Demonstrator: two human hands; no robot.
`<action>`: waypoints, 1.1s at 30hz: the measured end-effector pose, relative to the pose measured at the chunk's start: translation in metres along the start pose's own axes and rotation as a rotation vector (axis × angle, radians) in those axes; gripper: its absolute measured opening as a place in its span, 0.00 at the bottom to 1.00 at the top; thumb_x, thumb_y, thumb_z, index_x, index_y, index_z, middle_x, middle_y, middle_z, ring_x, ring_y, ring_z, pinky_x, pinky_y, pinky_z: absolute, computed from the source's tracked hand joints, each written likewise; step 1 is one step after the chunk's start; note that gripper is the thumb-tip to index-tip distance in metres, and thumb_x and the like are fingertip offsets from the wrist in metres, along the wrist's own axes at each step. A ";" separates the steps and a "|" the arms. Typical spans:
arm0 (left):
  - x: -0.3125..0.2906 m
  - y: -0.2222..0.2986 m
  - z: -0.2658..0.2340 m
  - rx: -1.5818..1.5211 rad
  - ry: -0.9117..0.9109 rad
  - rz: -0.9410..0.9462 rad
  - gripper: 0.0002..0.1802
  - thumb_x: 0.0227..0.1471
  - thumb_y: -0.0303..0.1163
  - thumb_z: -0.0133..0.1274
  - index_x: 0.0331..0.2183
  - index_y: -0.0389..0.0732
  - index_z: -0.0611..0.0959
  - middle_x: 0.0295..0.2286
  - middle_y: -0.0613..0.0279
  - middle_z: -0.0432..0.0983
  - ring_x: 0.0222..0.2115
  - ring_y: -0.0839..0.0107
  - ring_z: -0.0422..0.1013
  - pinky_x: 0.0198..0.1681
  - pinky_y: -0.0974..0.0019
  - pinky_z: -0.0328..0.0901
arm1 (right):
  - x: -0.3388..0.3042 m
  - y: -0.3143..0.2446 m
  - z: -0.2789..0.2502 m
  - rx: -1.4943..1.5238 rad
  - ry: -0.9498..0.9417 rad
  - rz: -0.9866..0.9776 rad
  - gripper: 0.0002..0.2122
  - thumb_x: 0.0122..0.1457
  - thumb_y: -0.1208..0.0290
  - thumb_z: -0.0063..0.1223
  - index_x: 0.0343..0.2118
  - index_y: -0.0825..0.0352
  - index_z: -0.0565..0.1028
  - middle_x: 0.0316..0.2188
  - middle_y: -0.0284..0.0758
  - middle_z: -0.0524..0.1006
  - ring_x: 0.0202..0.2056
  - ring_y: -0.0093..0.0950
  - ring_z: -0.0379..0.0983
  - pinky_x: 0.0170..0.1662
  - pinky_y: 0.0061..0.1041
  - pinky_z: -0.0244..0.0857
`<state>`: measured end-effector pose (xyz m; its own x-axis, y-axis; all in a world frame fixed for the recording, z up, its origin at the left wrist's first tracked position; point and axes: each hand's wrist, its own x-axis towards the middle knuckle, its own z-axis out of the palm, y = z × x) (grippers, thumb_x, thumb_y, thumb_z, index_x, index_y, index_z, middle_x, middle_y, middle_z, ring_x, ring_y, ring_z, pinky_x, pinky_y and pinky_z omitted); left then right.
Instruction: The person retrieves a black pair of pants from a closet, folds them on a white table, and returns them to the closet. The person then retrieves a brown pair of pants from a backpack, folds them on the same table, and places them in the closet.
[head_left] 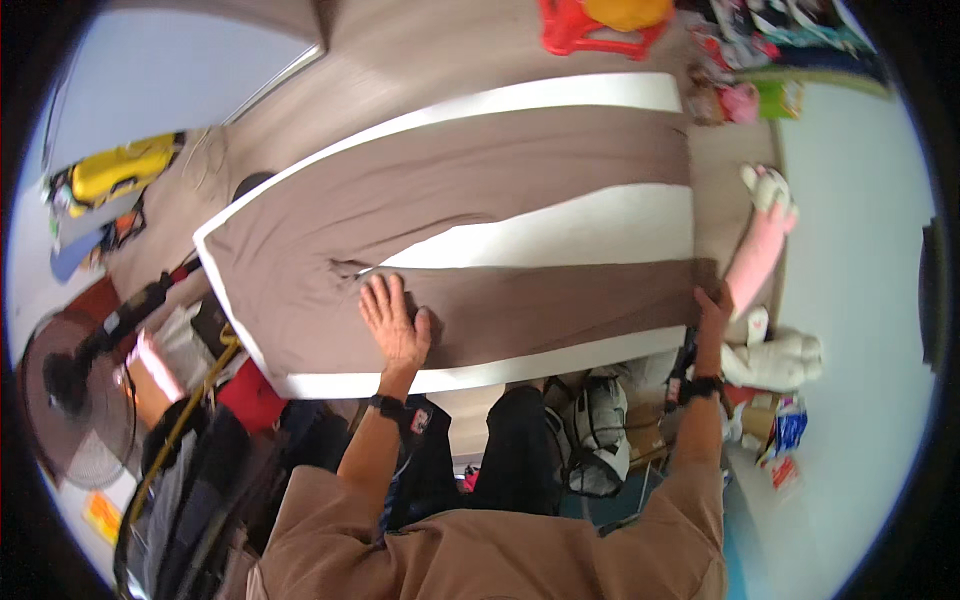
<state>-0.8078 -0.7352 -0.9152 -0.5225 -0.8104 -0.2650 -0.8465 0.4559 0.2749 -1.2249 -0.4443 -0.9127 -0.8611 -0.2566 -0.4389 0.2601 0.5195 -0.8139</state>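
A pair of brown trousers (pixel 330 220) lies spread across a white tabletop (pixel 600 225), waist toward the left and both legs stretched to the right. White surface shows between the two legs. My left hand (pixel 395 325) rests flat on the near leg just below the crotch, fingers extended. At the table's right edge, my right hand (pixel 712 308) has its fingers closed around the hem end of that near leg. Some wrinkles gather in the cloth around the crotch.
A red plastic stool (pixel 600 38) stands beyond the table. Right of it lie a pink plush toy (pixel 757 255) and a white plush toy (pixel 780 360) by the wall. A fan (pixel 80 395) and piled dark clothes (pixel 195 500) crowd the near left. A yellow case (pixel 120 172) sits far left.
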 end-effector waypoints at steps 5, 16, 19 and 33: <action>0.004 -0.005 0.018 0.097 0.041 -0.035 0.42 0.46 0.45 0.47 0.59 0.37 0.56 0.60 0.39 0.42 0.61 0.39 0.35 0.61 0.40 0.28 | 0.033 0.023 -0.027 -0.156 -0.031 -0.037 0.13 0.50 0.80 0.52 0.41 0.72 0.71 0.37 0.36 0.75 0.38 0.26 0.69 0.45 0.25 0.62; -0.011 -0.039 -0.027 -0.151 0.124 -0.002 0.41 0.42 0.44 0.53 0.58 0.39 0.62 0.60 0.43 0.46 0.61 0.41 0.39 0.61 0.39 0.32 | -0.029 0.000 0.044 -0.351 0.200 -0.389 0.25 0.58 0.72 0.46 0.59 0.72 0.58 0.58 0.45 0.61 0.57 0.38 0.58 0.58 0.32 0.53; 0.005 -0.084 -0.049 -0.073 0.255 -0.116 0.39 0.47 0.44 0.48 0.58 0.39 0.61 0.60 0.45 0.47 0.61 0.42 0.40 0.61 0.41 0.32 | -0.086 -0.051 0.135 -0.690 -0.071 -0.671 0.23 0.62 0.68 0.43 0.58 0.72 0.59 0.60 0.45 0.59 0.61 0.39 0.53 0.62 0.37 0.46; 0.031 -0.269 -0.072 0.044 0.266 -0.173 0.41 0.47 0.54 0.46 0.58 0.44 0.62 0.60 0.45 0.47 0.61 0.45 0.42 0.61 0.42 0.35 | -0.134 -0.090 0.392 -1.117 -0.582 -1.180 0.29 0.50 0.68 0.51 0.57 0.65 0.61 0.60 0.42 0.56 0.62 0.46 0.46 0.62 0.52 0.38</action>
<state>-0.5889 -0.9100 -0.9314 -0.3307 -0.9423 -0.0517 -0.9271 0.3141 0.2047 -0.9612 -0.7761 -0.9298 -0.0250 -0.9923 -0.1213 -0.9677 0.0545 -0.2461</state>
